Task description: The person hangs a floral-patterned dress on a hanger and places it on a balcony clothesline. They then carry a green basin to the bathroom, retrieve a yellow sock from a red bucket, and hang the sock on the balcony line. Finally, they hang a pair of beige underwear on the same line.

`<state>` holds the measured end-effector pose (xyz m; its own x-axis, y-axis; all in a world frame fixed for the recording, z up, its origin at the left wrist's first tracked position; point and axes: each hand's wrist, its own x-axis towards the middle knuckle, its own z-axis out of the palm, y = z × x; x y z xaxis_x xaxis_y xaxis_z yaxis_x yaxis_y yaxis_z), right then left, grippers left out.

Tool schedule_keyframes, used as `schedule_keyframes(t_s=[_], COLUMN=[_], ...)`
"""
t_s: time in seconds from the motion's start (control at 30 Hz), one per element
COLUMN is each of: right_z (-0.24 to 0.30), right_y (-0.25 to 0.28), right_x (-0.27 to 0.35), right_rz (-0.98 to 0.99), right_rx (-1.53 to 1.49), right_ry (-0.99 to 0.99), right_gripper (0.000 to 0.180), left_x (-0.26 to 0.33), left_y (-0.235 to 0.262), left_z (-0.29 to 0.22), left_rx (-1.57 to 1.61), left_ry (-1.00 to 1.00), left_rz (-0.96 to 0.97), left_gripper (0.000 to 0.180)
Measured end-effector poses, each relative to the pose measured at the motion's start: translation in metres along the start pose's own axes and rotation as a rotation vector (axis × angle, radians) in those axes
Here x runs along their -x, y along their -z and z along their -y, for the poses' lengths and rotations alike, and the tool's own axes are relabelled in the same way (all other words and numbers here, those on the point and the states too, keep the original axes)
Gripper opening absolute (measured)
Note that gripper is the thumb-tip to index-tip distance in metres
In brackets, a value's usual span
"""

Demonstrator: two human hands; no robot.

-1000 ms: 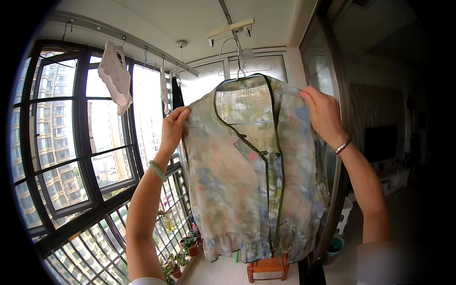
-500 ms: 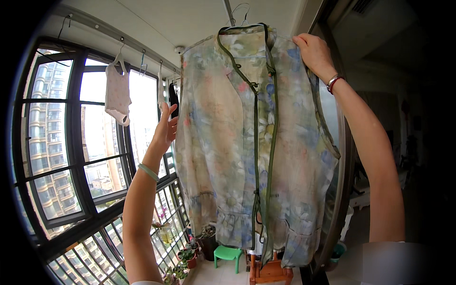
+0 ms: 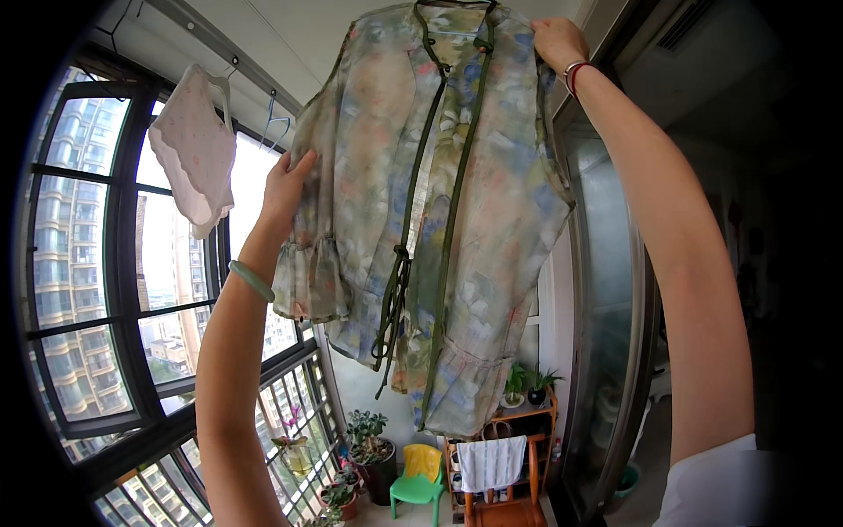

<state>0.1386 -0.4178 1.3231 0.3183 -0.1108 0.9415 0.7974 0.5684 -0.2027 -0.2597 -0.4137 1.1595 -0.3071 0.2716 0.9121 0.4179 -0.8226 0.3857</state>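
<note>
A sheer floral blouse (image 3: pixel 369 167) with dark green trim and long dangling ties hangs in front of me, its top running up to the ceiling. My right hand (image 3: pixel 560 42) pinches it at the shoulder on the right. At the left, my left hand (image 3: pixel 285 189) grips the outer edge of the sleeve, thumb over the fabric; its other fingers are partly hidden. That sleeve hangs down to a ruffled cuff (image 3: pixel 312 277). Between the front edges, a narrow gap shows light through.
A pale small garment (image 3: pixel 193 149) and a blue hanger (image 3: pixel 276 123) hang from the ceiling rail (image 3: pixel 206 35) by the windows. Below stand potted plants (image 3: pixel 371 430), a green and yellow small chair (image 3: pixel 417 487) and a wooden chair with a white towel (image 3: pixel 492 464). A sliding glass door (image 3: pixel 606 263) borders the right.
My left hand, spread beside the blouse before, now grips its sleeve, which has come out to the left with its cuff showing. The blouse and right hand appear higher and further left in view.
</note>
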Motion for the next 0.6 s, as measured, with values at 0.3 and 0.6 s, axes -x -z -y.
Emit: schedule_keyframes(t_s=[0.3,0.6], right_z=[0.010,-0.004], right_y=[-0.010,-0.005], right_x=[-0.001,0.004], right_rz=[0.002,0.009], right_rx=[0.067,-0.266], right_ry=[0.046,-0.078], right_gripper=[0.030,0.037], left_x=[-0.012,-0.005], left_y=[0.034,0.037], left_z=[-0.003,0.006], left_rx=[-0.003,0.048], left_ry=[-0.056,-0.192], left_rz=[-0.019,-0.006], left_gripper=[0.053,0.037])
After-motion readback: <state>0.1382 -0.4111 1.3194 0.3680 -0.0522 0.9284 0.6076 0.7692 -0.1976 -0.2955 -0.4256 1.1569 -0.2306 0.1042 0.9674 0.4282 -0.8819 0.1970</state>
